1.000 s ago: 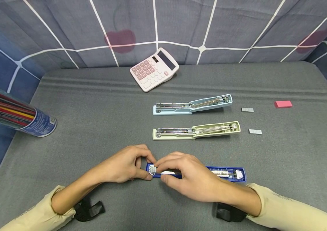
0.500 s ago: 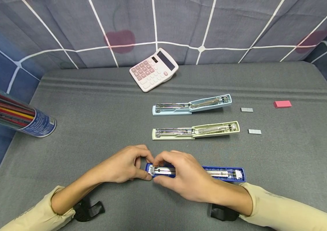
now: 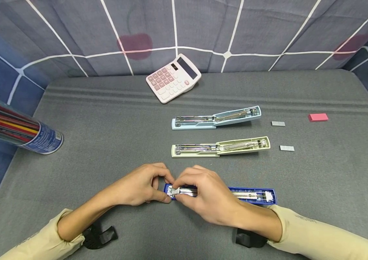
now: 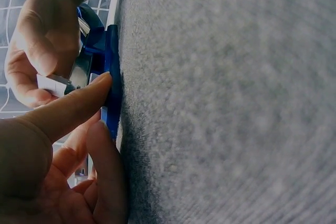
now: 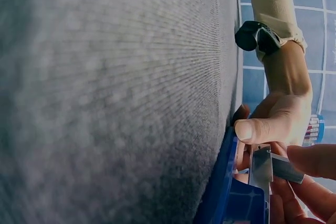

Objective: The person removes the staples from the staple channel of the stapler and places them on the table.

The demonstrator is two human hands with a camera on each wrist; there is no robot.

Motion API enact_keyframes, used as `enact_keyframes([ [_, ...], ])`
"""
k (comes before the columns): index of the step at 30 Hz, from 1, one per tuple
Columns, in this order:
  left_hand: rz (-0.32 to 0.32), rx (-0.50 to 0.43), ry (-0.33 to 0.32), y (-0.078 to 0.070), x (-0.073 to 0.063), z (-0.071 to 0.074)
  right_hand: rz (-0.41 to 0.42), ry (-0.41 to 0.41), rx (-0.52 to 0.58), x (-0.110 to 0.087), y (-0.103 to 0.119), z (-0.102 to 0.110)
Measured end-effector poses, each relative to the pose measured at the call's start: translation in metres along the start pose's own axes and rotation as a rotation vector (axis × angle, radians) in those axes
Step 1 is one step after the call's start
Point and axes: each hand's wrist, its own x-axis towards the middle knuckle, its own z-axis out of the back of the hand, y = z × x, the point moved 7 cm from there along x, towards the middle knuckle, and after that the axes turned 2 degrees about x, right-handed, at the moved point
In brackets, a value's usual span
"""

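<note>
An opened blue stapler (image 3: 252, 194) lies flat on the grey tabletop. My left hand (image 3: 143, 184) grips its left end, thumb on the near side and fingers on the far side. My right hand (image 3: 208, 195) reaches over the stapler's middle and hides part of it. Between its thumb and fingers it pinches a short silvery strip of staples (image 5: 287, 169), tilted beside the end of the metal magazine (image 5: 261, 169). The same staple strip (image 4: 52, 84) shows pale in the left wrist view, close above the stapler.
Behind the hands lie an opened light green stapler (image 3: 195, 151) and an opened light blue stapler (image 3: 193, 125). Two staple strips (image 3: 287, 148) and a pink eraser-like block (image 3: 318, 117) are to the right. A pink calculator (image 3: 171, 81) stands at the back, a pencil-filled can (image 3: 45, 139) at left.
My right hand has shifted slightly left along the blue stapler; its thumb and fingers spread apart, then came together around the staple strip. The left hand stays in place.
</note>
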Motion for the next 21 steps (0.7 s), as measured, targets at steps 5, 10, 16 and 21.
enact_keyframes([
  [5, -0.006, 0.004, -0.001, 0.0, 0.0, 0.001, 0.005, -0.009, 0.034, -0.002, 0.0, 0.005],
  [10, -0.006, 0.009, 0.0, 0.0, 0.0, 0.001, 0.022, -0.019, 0.125, -0.003, 0.002, 0.015],
  [16, -0.007, 0.003, -0.001, 0.0, 0.0, 0.0, 0.019, -0.071, 0.194, -0.011, 0.003, 0.031],
  [21, -0.001, -0.002, 0.002, 0.0, 0.0, 0.0, 0.011, -0.149, 0.137, -0.021, 0.002, 0.05],
])
